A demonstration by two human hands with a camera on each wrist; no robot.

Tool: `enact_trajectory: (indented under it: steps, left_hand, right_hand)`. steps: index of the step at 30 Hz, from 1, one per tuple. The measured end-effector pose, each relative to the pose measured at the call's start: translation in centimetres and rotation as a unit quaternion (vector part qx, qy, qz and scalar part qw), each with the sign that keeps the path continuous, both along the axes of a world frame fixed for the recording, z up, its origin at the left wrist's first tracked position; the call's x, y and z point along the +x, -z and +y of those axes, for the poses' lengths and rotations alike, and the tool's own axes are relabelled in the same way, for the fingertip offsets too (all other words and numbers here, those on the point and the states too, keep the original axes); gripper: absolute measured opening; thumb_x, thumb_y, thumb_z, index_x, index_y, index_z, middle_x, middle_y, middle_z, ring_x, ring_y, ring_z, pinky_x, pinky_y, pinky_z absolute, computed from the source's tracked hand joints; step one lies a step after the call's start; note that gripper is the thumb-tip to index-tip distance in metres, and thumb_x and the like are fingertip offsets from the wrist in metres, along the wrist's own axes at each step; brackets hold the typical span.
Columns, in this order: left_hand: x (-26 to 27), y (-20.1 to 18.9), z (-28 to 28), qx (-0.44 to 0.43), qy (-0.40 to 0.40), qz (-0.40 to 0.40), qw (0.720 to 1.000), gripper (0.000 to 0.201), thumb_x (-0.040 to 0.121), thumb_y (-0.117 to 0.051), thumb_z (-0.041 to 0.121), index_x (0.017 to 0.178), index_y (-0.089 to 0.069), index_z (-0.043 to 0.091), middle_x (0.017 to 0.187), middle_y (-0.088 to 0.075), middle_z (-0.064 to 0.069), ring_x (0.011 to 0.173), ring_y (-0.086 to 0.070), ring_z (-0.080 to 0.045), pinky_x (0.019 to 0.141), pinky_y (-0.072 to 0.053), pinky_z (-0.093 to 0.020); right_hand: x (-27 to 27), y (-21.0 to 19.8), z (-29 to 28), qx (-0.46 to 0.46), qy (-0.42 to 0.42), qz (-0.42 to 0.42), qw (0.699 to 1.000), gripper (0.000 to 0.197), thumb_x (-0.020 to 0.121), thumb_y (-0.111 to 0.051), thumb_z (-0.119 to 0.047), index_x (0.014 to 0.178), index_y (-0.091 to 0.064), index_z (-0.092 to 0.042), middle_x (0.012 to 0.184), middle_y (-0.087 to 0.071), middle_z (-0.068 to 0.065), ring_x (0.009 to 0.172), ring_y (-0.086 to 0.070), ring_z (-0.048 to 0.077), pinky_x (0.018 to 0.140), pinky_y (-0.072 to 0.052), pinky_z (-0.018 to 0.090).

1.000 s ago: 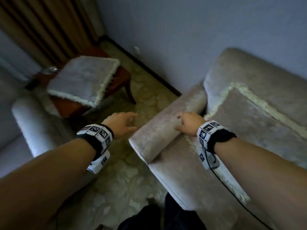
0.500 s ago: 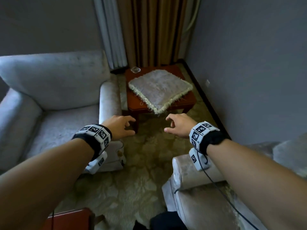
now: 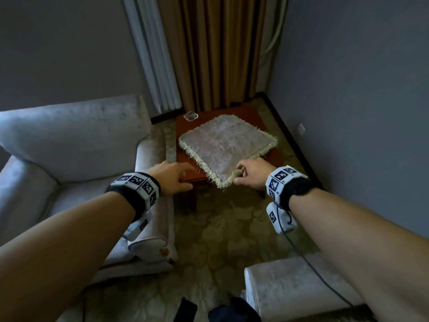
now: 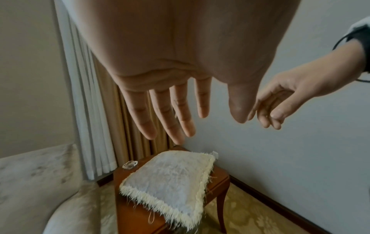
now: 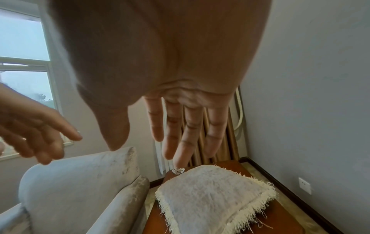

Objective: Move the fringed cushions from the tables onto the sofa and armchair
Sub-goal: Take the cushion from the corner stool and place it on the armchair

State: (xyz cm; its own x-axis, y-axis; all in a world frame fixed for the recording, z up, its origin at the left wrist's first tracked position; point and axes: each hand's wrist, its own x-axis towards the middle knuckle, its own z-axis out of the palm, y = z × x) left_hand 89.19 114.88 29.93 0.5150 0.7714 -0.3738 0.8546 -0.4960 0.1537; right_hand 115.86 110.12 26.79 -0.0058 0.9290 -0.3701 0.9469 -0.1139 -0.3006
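Note:
A grey cushion with cream fringe [image 3: 222, 145] lies flat on a small red-brown wooden table [image 3: 255, 115] in the room's corner; it also shows in the wrist views [image 4: 170, 178] [image 5: 212, 190]. My left hand [image 3: 176, 176] hovers by the table's near left corner, fingers straight and spread, holding nothing [image 4: 208, 126]. My right hand [image 3: 243, 175] is over the cushion's near corner. In the right wrist view its fingers [image 5: 176, 142] are straight and above the cushion, apart from it. The grey armchair [image 3: 76, 145] stands left of the table with a bare seat.
A small clear glass piece [image 3: 190, 116] sits on the table's far left corner. A sofa arm [image 3: 290, 282] is at the bottom right. Curtains [image 3: 220, 54] hang behind the table, a grey wall [image 3: 359, 89] closes the right, and patterned carpet [image 3: 220, 240] lies between the seats.
The view swung left from the sofa, with its cushion, to the corner table. Both hands have reached forward and now hang over the table's near edge and the cushion's corner.

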Motion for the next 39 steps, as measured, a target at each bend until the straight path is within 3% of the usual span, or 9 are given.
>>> enact_trajectory:
  steps: [6, 13, 17, 22, 26, 34, 37, 39]
  left_hand:
    - [6.5, 0.2, 5.9, 0.003, 0.029, -0.013, 1.000, 0.061, 0.089, -0.059, 0.058, 0.144, -0.041, 0.041, 0.124, -0.064, 0.008, 0.113, -0.062, -0.021, 0.096, -0.052, -0.043]
    - [9.9, 3.0, 13.6, -0.027, 0.047, -0.010, 0.998, 0.058, 0.091, -0.057, 0.056, 0.144, -0.041, 0.040, 0.112, -0.065, 0.010, 0.103, -0.061, -0.017, 0.086, -0.053, -0.037]
    - [10.4, 5.2, 21.1, -0.059, 0.039, -0.012, 0.997, 0.059, 0.090, -0.059, 0.056, 0.144, -0.040, 0.041, 0.130, -0.062, 0.009, 0.112, -0.062, -0.016, 0.095, -0.052, -0.041]
    - [11.1, 8.1, 31.6, -0.069, 0.015, -0.034, 0.997, 0.059, 0.091, -0.059, 0.055, 0.144, -0.042, 0.037, 0.131, -0.062, 0.007, 0.113, -0.061, -0.015, 0.095, -0.052, -0.040]
    - [10.7, 10.6, 38.0, -0.098, -0.016, -0.046, 0.994, 0.057, 0.091, -0.058, 0.055, 0.143, -0.043, 0.037, 0.129, -0.062, 0.008, 0.113, -0.062, -0.015, 0.095, -0.052, -0.040]
    - [11.0, 16.4, 47.5, -0.133, -0.110, -0.041, 0.984, 0.055, 0.090, -0.057, 0.057, 0.141, -0.043, 0.041, 0.127, -0.064, 0.011, 0.111, -0.062, -0.014, 0.094, -0.053, -0.039]
    - [12.2, 19.8, 49.8, -0.148, -0.141, -0.029, 0.979, 0.056, 0.091, -0.055, 0.056, 0.142, -0.043, 0.038, 0.128, -0.063, 0.009, 0.115, -0.060, -0.016, 0.094, -0.052, -0.037]
    - [13.1, 22.6, 50.9, -0.151, -0.179, -0.026, 0.972, 0.059, 0.092, -0.053, 0.057, 0.146, -0.038, 0.039, 0.131, -0.062, 0.006, 0.117, -0.059, -0.018, 0.095, -0.052, -0.040]
  right_hand:
    - [3.9, -1.2, 5.1, 0.017, 0.007, 0.000, 1.000, 0.061, 0.089, -0.064, -0.051, 0.139, -0.050, -0.019, 0.124, -0.063, 0.004, 0.109, -0.060, 0.020, 0.094, -0.051, 0.038]
    - [6.8, 0.0, 11.7, -0.011, 0.020, -0.004, 1.000, 0.061, 0.089, -0.065, -0.050, 0.139, -0.051, -0.018, 0.120, -0.067, 0.004, 0.107, -0.062, 0.021, 0.094, -0.051, 0.039]
    - [8.2, 0.8, 17.4, -0.022, 0.031, -0.013, 0.999, 0.060, 0.089, -0.064, -0.051, 0.138, -0.051, -0.020, 0.122, -0.066, 0.002, 0.108, -0.062, 0.020, 0.096, -0.050, 0.040]
    - [10.3, 2.1, 26.6, -0.051, 0.043, -0.034, 0.997, 0.059, 0.089, -0.062, -0.051, 0.138, -0.050, -0.019, 0.112, -0.069, -0.001, 0.102, -0.063, 0.016, 0.095, -0.049, 0.037]
    - [10.8, 3.3, 33.8, -0.052, 0.044, -0.028, 0.997, 0.057, 0.091, -0.062, -0.048, 0.137, -0.051, -0.017, 0.116, -0.069, 0.000, 0.100, -0.065, 0.016, 0.095, -0.050, 0.037]
    - [12.9, 8.7, 47.0, -0.106, -0.001, -0.030, 0.994, 0.055, 0.091, -0.060, -0.051, 0.135, -0.052, -0.019, 0.117, -0.067, 0.002, 0.106, -0.061, 0.022, 0.094, -0.049, 0.040]
    - [14.8, 12.5, 52.1, -0.117, -0.015, -0.023, 0.993, 0.050, 0.090, -0.060, -0.050, 0.130, -0.054, -0.020, 0.113, -0.068, 0.004, 0.098, -0.062, 0.022, 0.087, -0.051, 0.038]
    - [16.2, 15.9, 55.3, -0.120, -0.023, -0.012, 0.992, 0.052, 0.091, -0.060, -0.050, 0.133, -0.052, -0.020, 0.119, -0.065, 0.004, 0.101, -0.061, 0.023, 0.087, -0.051, 0.037]
